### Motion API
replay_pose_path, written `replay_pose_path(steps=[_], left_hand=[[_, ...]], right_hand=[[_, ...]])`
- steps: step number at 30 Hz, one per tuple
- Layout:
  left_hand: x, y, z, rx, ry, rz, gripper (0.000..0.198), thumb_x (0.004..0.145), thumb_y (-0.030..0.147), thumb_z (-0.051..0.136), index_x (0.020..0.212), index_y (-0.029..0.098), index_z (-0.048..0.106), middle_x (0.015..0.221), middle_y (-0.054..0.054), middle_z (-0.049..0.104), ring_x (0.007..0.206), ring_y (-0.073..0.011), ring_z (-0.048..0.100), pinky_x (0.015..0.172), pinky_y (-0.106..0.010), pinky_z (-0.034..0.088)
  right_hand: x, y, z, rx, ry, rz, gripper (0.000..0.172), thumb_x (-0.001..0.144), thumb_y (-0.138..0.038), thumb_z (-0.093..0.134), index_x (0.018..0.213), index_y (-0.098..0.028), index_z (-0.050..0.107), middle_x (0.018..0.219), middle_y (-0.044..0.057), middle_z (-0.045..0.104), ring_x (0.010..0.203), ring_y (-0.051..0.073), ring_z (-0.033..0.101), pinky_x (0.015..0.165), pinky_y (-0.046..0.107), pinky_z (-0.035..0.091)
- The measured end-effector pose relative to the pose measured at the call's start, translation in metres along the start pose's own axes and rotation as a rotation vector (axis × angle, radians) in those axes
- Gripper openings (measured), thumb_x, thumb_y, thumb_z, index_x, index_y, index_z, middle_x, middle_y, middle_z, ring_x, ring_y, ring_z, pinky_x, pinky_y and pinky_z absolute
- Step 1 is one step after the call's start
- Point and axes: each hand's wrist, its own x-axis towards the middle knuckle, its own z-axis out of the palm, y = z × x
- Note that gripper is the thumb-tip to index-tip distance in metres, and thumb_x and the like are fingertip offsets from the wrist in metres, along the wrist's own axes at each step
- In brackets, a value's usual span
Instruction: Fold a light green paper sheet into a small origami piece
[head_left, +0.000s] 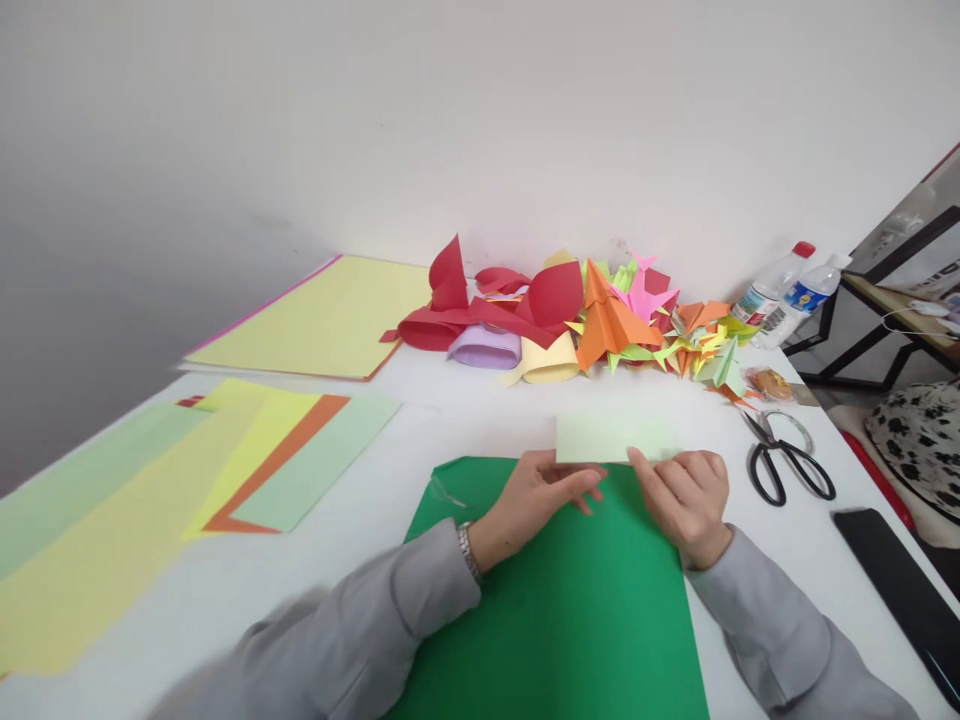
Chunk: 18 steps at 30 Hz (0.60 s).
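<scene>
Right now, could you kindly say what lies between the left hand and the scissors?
The head view shows the right hand there, holding the pale green paper.

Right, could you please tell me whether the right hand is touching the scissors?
Apart: the head view shows a strip of white tabletop between the right hand and the scissors.

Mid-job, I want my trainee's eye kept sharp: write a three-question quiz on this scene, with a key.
1. Multiple choice: what does the right hand hold? A) an orange paper plane; B) a pale green paper; C) a plastic bottle.
2. True or false: the black-handled scissors lie to the right of the large green sheet.
3. Fill in: the metal-band wristwatch is on the ___ wrist.
Key: 1: B; 2: true; 3: left.
</scene>
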Motion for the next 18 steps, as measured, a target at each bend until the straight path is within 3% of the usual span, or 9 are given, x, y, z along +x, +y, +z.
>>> replay_pose_path(steps=[2,5,7,10,12,15,18], left_hand=[[-0.001,-0.002,0.006,-0.183,0.008,-0.078,0.037,0.068,0.041,0.074,0.091,0.013,0.068,0.086,-0.01,0.071,0.068,-0.0209,0.066,0.056,-0.033,0.055],[0.0,-0.005,0.009,-0.322,0.113,-0.124,0.031,0.069,0.034,0.075,0.089,0.011,0.067,0.076,-0.008,0.07,0.068,-0.0204,0.066,0.058,-0.033,0.055],[0.003,-0.006,0.006,-0.381,0.158,-0.135,0.026,0.07,0.031,0.075,0.084,0.01,0.067,0.069,-0.007,0.069,0.065,-0.0185,0.066,0.06,-0.031,0.055],[0.007,-0.009,-0.001,-0.442,0.168,-0.135,0.022,0.071,0.028,0.075,0.08,0.01,0.067,0.067,-0.006,0.07,0.063,-0.0158,0.065,0.065,-0.029,0.055],[0.008,-0.01,-0.004,-0.455,0.171,-0.13,0.021,0.071,0.028,0.075,0.078,0.011,0.067,0.067,-0.006,0.07,0.063,-0.0155,0.065,0.067,-0.03,0.055],[0.008,-0.009,-0.004,-0.437,0.184,-0.119,0.021,0.068,0.027,0.076,0.078,0.011,0.067,0.065,-0.005,0.069,0.06,-0.0151,0.064,0.065,-0.03,0.054],[0.006,-0.007,-0.002,-0.364,0.183,-0.099,0.023,0.065,0.027,0.078,0.078,0.011,0.068,0.063,-0.004,0.068,0.058,-0.0152,0.062,0.06,-0.03,0.052]], right_hand=[[0.002,-0.002,-0.001,0.028,-0.028,-0.06,0.023,0.088,-0.011,0.055,0.11,-0.014,0.062,0.051,-0.002,0.052,0.055,0.015,0.041,0.055,0.033,0.025],[0.005,-0.006,-0.001,0.102,-0.055,-0.075,0.024,0.088,-0.011,0.054,0.111,-0.014,0.061,0.058,0.0,0.06,0.055,0.015,0.044,0.053,0.032,0.026],[0.006,-0.01,0.0,0.182,-0.027,-0.013,0.021,0.086,-0.01,0.059,0.106,-0.015,0.063,0.065,0.003,0.066,0.058,0.014,0.05,0.053,0.031,0.03],[0.007,-0.017,0.001,0.362,-0.013,0.166,0.002,0.081,-0.015,0.065,0.08,-0.017,0.066,0.059,0.002,0.064,0.054,0.014,0.051,0.052,0.029,0.035],[0.008,-0.022,0.004,0.551,-0.086,0.395,0.017,0.081,-0.022,0.066,0.065,-0.018,0.065,0.052,0.001,0.061,0.05,0.013,0.049,0.051,0.028,0.036],[0.011,-0.028,0.01,1.009,-0.245,0.922,0.021,0.077,-0.035,0.069,0.066,-0.018,0.068,0.057,0.001,0.065,0.049,0.013,0.053,0.049,0.026,0.041],[0.014,-0.032,0.016,1.477,-0.176,1.355,0.025,0.067,-0.037,0.077,0.08,-0.016,0.071,0.07,0.004,0.071,0.06,0.016,0.06,0.054,0.027,0.047]])
